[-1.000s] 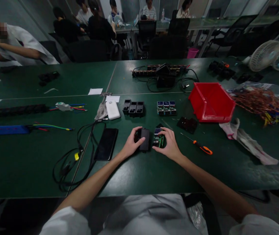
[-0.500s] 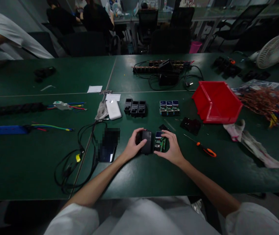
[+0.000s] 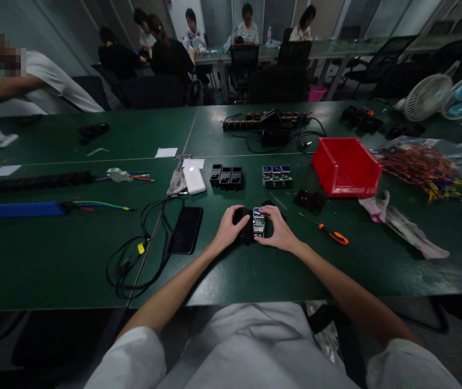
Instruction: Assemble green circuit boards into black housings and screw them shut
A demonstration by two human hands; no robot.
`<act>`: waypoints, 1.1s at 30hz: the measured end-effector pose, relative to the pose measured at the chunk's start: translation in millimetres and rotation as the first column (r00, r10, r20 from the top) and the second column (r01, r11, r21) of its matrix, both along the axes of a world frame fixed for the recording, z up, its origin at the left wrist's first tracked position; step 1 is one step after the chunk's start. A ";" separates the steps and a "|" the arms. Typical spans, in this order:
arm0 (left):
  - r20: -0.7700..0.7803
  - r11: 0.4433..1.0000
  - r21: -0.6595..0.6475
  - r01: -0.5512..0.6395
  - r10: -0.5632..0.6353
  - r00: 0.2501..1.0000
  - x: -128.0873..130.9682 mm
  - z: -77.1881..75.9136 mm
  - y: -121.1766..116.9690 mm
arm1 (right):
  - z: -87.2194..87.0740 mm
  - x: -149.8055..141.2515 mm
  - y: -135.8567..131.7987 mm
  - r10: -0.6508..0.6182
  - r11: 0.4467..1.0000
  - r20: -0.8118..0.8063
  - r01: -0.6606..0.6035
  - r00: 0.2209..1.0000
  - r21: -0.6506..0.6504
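My left hand (image 3: 226, 229) is closed around a small black housing (image 3: 244, 220) on the green table (image 3: 73, 259). My right hand (image 3: 279, 229) grips a small green circuit board with a blue screen (image 3: 259, 222) and holds it right against the housing, over its middle. Both hands touch each other around these two parts. Further back lie a row of black housings (image 3: 226, 176) and a row of circuit boards (image 3: 277, 176).
A black phone (image 3: 186, 229) and tangled black cable (image 3: 142, 259) lie left of my hands. An orange-handled screwdriver (image 3: 330, 233) lies to the right, beside a black plate (image 3: 310, 200), a red bin (image 3: 346, 165) and a white rag (image 3: 401, 221). Other people sit behind.
My right hand has brought the circuit board leftward onto the black housing; before, the board sat beside it. The view has shifted slightly.
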State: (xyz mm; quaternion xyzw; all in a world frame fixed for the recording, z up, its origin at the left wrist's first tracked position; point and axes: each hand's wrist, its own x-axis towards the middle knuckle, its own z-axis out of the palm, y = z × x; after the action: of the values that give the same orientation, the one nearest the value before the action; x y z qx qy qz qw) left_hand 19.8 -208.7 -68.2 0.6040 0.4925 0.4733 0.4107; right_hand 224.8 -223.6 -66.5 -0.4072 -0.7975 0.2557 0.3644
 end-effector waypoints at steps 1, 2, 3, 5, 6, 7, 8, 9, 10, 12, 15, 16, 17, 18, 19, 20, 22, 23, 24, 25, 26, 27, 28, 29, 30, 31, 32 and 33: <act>-0.033 1.000 0.011 -0.019 0.019 0.999 -0.3 -1.5 0.8 | 0.3 0.1 1.0 0.016 1.000 -0.002 -0.016 1.000 0.004; -0.067 0.999 0.020 -0.033 0.035 0.997 -0.9 -2.7 1.8 | 0.5 0.0 2.0 0.028 1.000 -0.005 -0.028 1.000 0.010; -0.094 0.999 0.028 -0.044 0.047 0.994 -1.6 -3.5 3.0 | 0.7 -0.1 3.0 0.036 0.999 -0.007 -0.036 0.999 0.017; -0.126 0.997 0.043 -0.057 0.062 0.990 -2.4 -3.9 5.9 | 0.9 -0.5 4.7 0.048 0.998 0.003 -0.048 0.999 0.030; -0.130 0.997 0.048 -0.060 0.066 0.989 -2.6 -3.5 7.7 | 1.0 -0.6 5.2 0.048 0.998 0.012 -0.049 0.999 0.037; -0.130 0.997 0.051 -0.064 0.070 0.989 -2.5 -2.7 9.6 | 1.1 -0.7 5.5 0.046 0.998 0.021 -0.047 0.999 0.043; -0.130 0.996 0.054 -0.068 0.074 0.989 -2.3 -1.6 11.8 | 1.3 -0.4 5.6 0.043 0.998 0.032 -0.045 0.999 0.049; -0.133 0.996 0.057 -0.070 0.077 0.988 -2.2 -0.2 14.1 | 1.6 0.0 5.5 0.041 0.998 0.044 -0.043 0.998 0.053; -0.143 0.996 0.060 -0.072 0.080 0.987 -2.1 1.4 16.4 | 2.0 0.8 5.4 0.037 0.998 0.058 -0.041 0.998 0.055; -0.185 0.995 0.071 -0.069 0.081 0.979 -2.1 5.2 21.1 | 3.0 2.8 5.1 0.025 0.998 0.100 -0.031 0.995 0.062; -0.310 0.994 0.079 -0.069 0.090 0.946 -1.6 11.3 26.1 | 5.0 6.1 5.6 -0.012 0.995 0.186 -0.006 0.982 0.098; -0.361 0.995 0.076 -0.067 0.090 0.928 -0.9 13.3 26.9 | 5.6 7.0 6.0 -0.027 0.993 0.212 0.003 0.977 0.116; -0.410 0.996 0.071 -0.062 0.086 0.908 0.3 15.2 27.2 | 6.2 7.8 6.6 -0.040 0.991 0.233 0.010 0.972 0.132; -0.454 0.997 0.063 -0.054 0.076 0.888 1.9 17.0 27.0 | 6.7 8.6 7.2 -0.051 0.989 0.248 0.014 0.967 0.147; -0.492 0.998 0.055 -0.045 0.066 0.868 3.7 18.6 26.4 | 7.2 9.3 7.8 -0.058 0.987 0.259 0.017 0.964 0.159; -0.523 0.998 0.049 -0.039 0.059 0.850 5.6 20.1 25.7 | 7.5 10.1 8.5 -0.064 0.985 0.265 0.019 0.962 0.170; -0.564 0.998 0.050 -0.035 0.057 0.824 8.6 22.3 24.6 | 8.0 12.4 9.8 -0.070 0.983 0.274 0.018 0.959 0.185; -0.575 0.998 0.054 -0.034 0.058 0.816 9.4 23.0 24.5 | 8.1 13.9 10.5 -0.072 0.982 0.277 0.019 0.958 0.190; -0.580 0.998 0.058 -0.032 0.059 0.812 9.7 23.4 24.8 | 8.2 15.6 11.2 -0.073 0.981 0.281 0.019 0.957 0.192; -0.583 0.998 0.061 -0.027 0.058 0.811 9.5 23.5 25.5 | 8.2 17.3 11.9 -0.074 0.981 0.285 0.019 0.956 0.193; -0.583 0.998 0.062 -0.021 0.053 0.811 9.1 23.1 26.5 | 8.1 19.1 12.6 -0.075 0.981 0.287 0.020 0.955 0.192; -0.582 0.998 0.061 -0.011 0.045 0.812 8.7 22.3 27.5 | 8.0 20.6 13.2 -0.078 0.982 0.289 0.023 0.954 0.190; -0.579 0.998 0.058 0.001 0.032 0.815 8.5 21.2 28.3 | 7.9 21.9 13.8 -0.080 0.982 0.290 0.026 0.954 0.187; -0.575 0.998 0.054 0.017 0.017 0.818 8.8 19.7 28.7 | 7.8 22.8 14.2 -0.082 0.983 0.291 0.029 0.953 0.183; -0.569 0.998 0.051 0.034 0.001 0.823 9.6 18.1 28.7 | 7.7 23.4 14.4 -0.083 0.983 0.291 0.031 0.953 0.179; -0.561 0.997 0.051 0.051 -0.014 0.827 10.6 16.6 28.0 | 7.6 23.7 14.4 -0.084 0.984 0.293 0.032 0.952 0.175; -0.556 0.996 0.053 0.065 -0.025 0.831 11.5 15.4 26.8 | 7.6 23.7 14.3 -0.083 0.984 0.296 0.032 0.952 0.174; -0.556 0.995 0.056 0.077 -0.033 0.831 11.9 14.8 25.1 | 7.7 23.6 14.1 -0.083 0.985 0.299 0.032 0.951 0.172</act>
State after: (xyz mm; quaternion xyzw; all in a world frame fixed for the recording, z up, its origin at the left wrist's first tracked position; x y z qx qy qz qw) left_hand 31.7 -183.6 -53.3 0.7443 0.5541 0.2847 0.2407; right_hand 248.4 -209.5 -58.8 -0.4333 -0.8503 0.1121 0.2768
